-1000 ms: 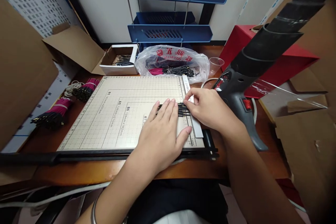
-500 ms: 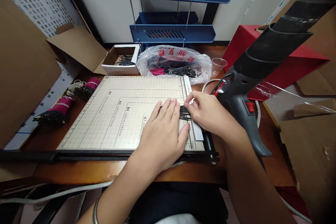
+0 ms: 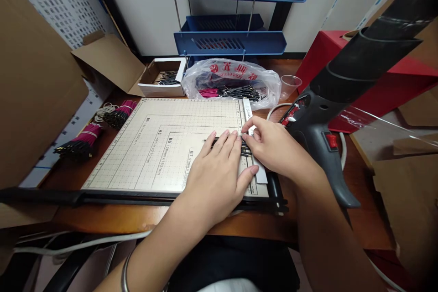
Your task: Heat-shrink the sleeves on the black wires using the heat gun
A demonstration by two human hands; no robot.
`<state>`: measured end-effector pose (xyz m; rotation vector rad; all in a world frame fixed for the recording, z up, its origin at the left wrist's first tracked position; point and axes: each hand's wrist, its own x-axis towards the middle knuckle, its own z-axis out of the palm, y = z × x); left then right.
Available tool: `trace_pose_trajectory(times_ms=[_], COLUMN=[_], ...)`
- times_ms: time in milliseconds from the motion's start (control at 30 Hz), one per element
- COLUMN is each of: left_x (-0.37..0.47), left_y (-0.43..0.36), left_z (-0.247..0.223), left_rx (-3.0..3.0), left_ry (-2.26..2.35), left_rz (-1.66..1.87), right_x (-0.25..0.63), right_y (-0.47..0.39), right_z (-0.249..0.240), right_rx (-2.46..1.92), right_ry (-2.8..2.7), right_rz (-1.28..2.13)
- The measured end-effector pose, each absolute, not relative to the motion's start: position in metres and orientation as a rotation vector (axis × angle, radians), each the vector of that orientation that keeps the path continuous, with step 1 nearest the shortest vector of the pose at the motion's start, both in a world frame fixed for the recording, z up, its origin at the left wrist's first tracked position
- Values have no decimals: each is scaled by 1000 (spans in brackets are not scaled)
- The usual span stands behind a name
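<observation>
A cream paper cutter board [image 3: 137, 146] with printed size lines lies on the wooden table. My left hand [image 3: 219, 164] rests flat, fingers extended, over a row of thin black wires [image 3: 245, 148] near the board's right side. My right hand [image 3: 270, 143] is at the white edge strip [image 3: 260, 172], its thumb and index finger curled together by the wires' right ends. What lies between those fingertips is too small to make out. The cutter's black arm [image 3: 130, 197] lies along the board's near edge.
A plastic bag [image 3: 273, 84] and a white box [image 3: 160, 90] of wires sit behind the board. Pink-and-black bundles [image 3: 80, 142] lie left. A heat gun [image 3: 316, 123] stands right, before a red box [image 3: 349, 123]. Blue trays [image 3: 236, 43] rise behind.
The view has shifted slightly, so most things appear farther right. My left hand has slid a little rightward over the wires, and the wire ends left of its fingers show more.
</observation>
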<state>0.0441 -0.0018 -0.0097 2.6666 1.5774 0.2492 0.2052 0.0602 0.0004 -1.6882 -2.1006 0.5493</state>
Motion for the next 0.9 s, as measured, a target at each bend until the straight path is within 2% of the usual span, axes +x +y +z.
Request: trace_pose_trajectory(times_ms=[300,467,900], left_x=[53,37,38], left_y=[-7,-9,-6], left_z=[-9,0,-6], left_rx=[2644,2606,2660], left_ry=[1538,1753,1608], left_rz=[293,294,190], right_x=[205,209,207], right_y=[60,60,60], right_z=[2,3,6], right_rx=[-1666,-1650,-1656], right_ry=[-2064,-2055,-2047], right_rz=[566,599,559])
